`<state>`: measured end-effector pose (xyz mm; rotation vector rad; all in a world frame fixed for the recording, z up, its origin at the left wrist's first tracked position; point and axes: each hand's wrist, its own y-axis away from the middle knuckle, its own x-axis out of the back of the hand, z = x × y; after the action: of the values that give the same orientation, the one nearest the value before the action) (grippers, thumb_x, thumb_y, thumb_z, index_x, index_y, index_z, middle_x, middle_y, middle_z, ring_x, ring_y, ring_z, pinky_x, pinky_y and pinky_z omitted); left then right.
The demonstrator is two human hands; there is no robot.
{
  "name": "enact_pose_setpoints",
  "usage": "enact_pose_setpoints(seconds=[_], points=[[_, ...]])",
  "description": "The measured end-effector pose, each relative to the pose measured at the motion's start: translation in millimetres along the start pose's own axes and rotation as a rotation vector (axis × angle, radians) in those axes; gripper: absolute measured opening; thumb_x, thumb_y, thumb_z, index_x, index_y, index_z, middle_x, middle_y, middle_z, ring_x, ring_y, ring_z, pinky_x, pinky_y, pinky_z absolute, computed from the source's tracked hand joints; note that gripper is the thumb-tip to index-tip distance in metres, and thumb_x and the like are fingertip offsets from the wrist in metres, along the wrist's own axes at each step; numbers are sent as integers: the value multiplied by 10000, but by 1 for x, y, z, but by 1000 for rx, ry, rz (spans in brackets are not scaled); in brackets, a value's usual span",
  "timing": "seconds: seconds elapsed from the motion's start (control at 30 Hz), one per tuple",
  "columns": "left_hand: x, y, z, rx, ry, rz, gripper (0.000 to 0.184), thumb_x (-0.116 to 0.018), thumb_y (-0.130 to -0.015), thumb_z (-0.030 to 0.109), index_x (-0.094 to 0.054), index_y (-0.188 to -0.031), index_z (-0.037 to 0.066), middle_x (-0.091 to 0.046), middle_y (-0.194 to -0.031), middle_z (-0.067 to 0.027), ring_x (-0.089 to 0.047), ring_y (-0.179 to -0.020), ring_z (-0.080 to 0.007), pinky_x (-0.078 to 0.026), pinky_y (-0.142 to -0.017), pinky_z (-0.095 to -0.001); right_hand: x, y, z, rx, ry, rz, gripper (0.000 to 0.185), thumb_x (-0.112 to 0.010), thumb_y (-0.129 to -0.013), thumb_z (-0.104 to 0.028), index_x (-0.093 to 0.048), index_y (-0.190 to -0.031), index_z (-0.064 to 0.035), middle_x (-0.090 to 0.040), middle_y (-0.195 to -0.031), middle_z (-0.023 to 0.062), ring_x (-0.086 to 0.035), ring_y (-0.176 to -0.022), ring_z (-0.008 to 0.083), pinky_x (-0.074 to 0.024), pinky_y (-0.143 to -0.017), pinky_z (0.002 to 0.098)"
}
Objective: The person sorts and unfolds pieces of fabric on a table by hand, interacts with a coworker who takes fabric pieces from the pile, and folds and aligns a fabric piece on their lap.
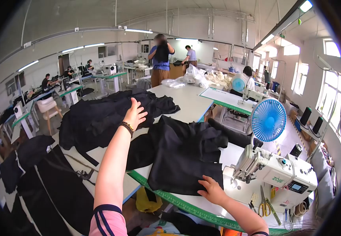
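Note:
My left hand point(135, 114) reaches forward with its fingers spread, over the near edge of a large heap of black cloth point(99, 114). Nothing is in it, and I cannot tell whether it touches the heap. My right hand point(212, 190) rests with fingers apart on the lower right corner of a black fabric piece point(182, 157). That piece lies partly crumpled on the white sewing table, left of a white sewing machine point(276, 173). Its far side is bunched in folds, and its front edge lies near the green ruler strip point(170, 200).
A blue fan point(269, 120) stands behind the machine. Scissors point(263, 204) lie at the front right. Black cloth panels point(56, 192) spread at the left. Two black thread cones point(305, 117) stand at the right. A person point(160, 59) holds black cloth farther back; others work around the room.

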<state>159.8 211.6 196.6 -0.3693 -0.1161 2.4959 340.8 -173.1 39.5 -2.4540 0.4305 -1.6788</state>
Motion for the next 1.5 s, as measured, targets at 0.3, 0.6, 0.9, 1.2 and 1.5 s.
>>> enact_pose_setpoints(seconds=[0.3,0.6,0.9,1.2,1.5], points=[[-2,-16,20,-53,62,26,1044,-253,-760,833,-157,-1466,70,-212,-1495,-209,-320,-1336,-346,-227,-1076,-488,-63,-37,-27,-283,214,-65,727,-437,-835,-661,-369,-1412,-224,-235,-1464,255,-152,-1349,499,-118,-1009,698],[25,-27,10,-50,242,144,1023,-232,-771,828,-158,-1469,84,-216,-1498,-194,-294,-1349,-343,-189,-1094,-483,-112,-74,-71,-149,283,16,726,-352,-857,-672,-369,-1414,-206,-246,-1464,249,-165,-1350,484,-95,-993,721],[47,-25,4,-62,306,183,1067,-272,-742,846,-144,-1468,74,-210,-1494,-209,-289,-1350,-349,-187,-1089,-500,-108,-94,-65,-76,137,-96,727,-387,-837,-684,-374,-1409,-235,-256,-1463,232,-165,-1365,447,-87,-1020,699],[71,-36,-31,15,388,226,1115,-326,-720,854,-91,-1471,64,-202,-1490,-223,-297,-1343,-363,-213,-1078,-518,-111,-90,-65,4,242,-28,750,-329,-843,-703,-359,-1418,-223,-276,-1451,238,-186,-1357,449,-119,-1027,680],[95,-28,-17,-44,480,273,1189,-420,-683,847,22,-1471,73,-116,-1507,-225,-263,-1354,-382,-277,-1034,-570,-107,-89,-70,18,271,12,714,-397,-844,-666,-397,-1394,-210,-308,-1425,251,-240,-1332,456,-152,-1026,666]])
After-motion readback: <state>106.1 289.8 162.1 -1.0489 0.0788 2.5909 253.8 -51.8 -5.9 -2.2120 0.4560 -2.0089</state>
